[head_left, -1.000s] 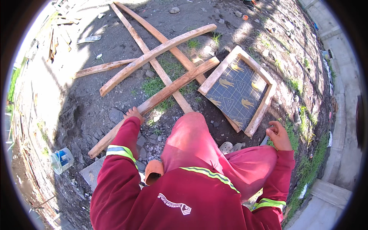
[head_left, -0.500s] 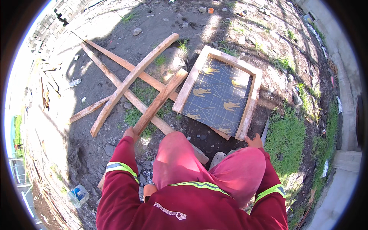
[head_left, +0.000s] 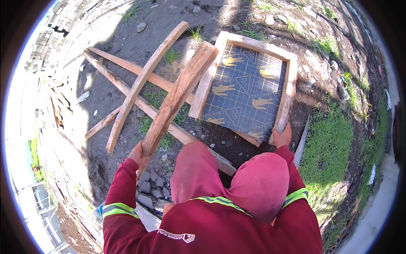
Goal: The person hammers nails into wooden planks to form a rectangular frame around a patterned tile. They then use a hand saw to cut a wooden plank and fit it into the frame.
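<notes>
My left hand [head_left: 139,155] is closed around the near end of a thick wooden beam [head_left: 179,97]. The beam slants up to the right, its far end by the left side of a wooden frame. My right hand [head_left: 282,135] grips the near right end of that wooden frame [head_left: 286,99], with fingers on its outer side. Three sides of the frame show, lying along the edges of a dark panel [head_left: 243,89] with a pale grid and gold figures. Part of another wooden piece [head_left: 249,138] pokes out from under the panel's near edge.
Several wooden lengths lie crossed on the soil to the left, among them a curved beam [head_left: 146,80] and a long pole [head_left: 127,91]. Broken stones [head_left: 150,186] lie near my left knee. Grass [head_left: 325,148] grows at the right, beside a thin pale strip [head_left: 302,142].
The beam in my left hand has been raised and looks larger and nearer. My right hand has closed on the frame's end. My view has shifted a little.
</notes>
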Demonstrator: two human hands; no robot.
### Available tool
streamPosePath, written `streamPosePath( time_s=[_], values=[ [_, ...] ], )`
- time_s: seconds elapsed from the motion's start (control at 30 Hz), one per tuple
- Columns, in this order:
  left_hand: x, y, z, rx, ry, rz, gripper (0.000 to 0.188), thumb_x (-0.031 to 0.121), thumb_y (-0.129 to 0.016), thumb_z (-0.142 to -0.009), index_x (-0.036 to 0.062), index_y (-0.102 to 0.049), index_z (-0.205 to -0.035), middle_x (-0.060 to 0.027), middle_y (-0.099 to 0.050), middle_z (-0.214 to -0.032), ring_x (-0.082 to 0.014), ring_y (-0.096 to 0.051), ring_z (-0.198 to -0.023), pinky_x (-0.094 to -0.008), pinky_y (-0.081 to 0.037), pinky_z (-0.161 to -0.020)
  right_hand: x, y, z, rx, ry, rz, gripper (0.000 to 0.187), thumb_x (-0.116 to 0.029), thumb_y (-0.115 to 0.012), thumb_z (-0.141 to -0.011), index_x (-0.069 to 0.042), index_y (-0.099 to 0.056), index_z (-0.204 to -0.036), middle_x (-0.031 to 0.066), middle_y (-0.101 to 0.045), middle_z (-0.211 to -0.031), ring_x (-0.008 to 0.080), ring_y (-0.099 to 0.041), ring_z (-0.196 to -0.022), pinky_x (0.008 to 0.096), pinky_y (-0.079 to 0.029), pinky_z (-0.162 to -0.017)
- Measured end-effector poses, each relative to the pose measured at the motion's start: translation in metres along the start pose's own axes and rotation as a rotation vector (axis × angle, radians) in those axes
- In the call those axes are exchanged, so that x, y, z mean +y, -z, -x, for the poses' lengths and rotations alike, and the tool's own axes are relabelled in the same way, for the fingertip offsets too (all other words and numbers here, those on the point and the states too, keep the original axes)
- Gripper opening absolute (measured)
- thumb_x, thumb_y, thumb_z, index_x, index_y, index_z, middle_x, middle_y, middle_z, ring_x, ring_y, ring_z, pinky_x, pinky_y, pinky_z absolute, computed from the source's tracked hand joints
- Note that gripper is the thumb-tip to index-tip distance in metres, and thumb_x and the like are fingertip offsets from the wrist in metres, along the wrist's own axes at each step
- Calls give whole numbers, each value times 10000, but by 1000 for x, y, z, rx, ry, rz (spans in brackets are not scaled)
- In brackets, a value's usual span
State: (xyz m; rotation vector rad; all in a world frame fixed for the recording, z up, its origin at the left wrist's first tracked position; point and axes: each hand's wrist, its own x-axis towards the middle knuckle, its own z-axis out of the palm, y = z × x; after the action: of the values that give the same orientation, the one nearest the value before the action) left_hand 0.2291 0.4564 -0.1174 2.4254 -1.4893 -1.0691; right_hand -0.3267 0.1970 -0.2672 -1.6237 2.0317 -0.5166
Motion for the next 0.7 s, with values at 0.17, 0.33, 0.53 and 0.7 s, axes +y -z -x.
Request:
streamPosePath(
  time_s=[0.17,0.33,0.53,0.7],
  values=[
    [75,22,-14,-146,-159,46,646,179,-744,-679,-27,-469,-1226,-244,-634,-1021,-381,-636,-985,-396,-498,-848,1,34,-45,88,144,-108,839,-397,-799,-750,21,-417,-1369,261,-527,-1254,386,-526,-1161,439,-431,-975],
    [123,30,-40,-243,-264,-106,611,135,-723,-676,-20,-486,-1217,-226,-622,-987,-403,-626,-945,-404,-501,-834,-2,80,-37,206,-17,-428,715,-337,-765,-815,0,-441,-1356,192,-586,-1186,255,-590,-1051,382,-478,-902],
    [125,31,-96,-305,-318,-274,654,106,-724,-668,22,-471,-1265,-243,-566,-1155,-427,-580,-1055,-436,-485,-897,3,92,37,154,-56,-515,634,-235,-756,-829,-52,-461,-1359,138,-624,-1134,209,-615,-998,331,-495,-799],
    [126,34,-131,-302,-467,-528,677,115,-729,-652,46,-456,-1267,-213,-566,-1126,-423,-574,-1047,-450,-488,-884,2,86,67,71,77,-299,735,-296,-796,-761,-62,-451,-1366,147,-554,-1277,287,-525,-1172,409,-449,-937]
  ],
)
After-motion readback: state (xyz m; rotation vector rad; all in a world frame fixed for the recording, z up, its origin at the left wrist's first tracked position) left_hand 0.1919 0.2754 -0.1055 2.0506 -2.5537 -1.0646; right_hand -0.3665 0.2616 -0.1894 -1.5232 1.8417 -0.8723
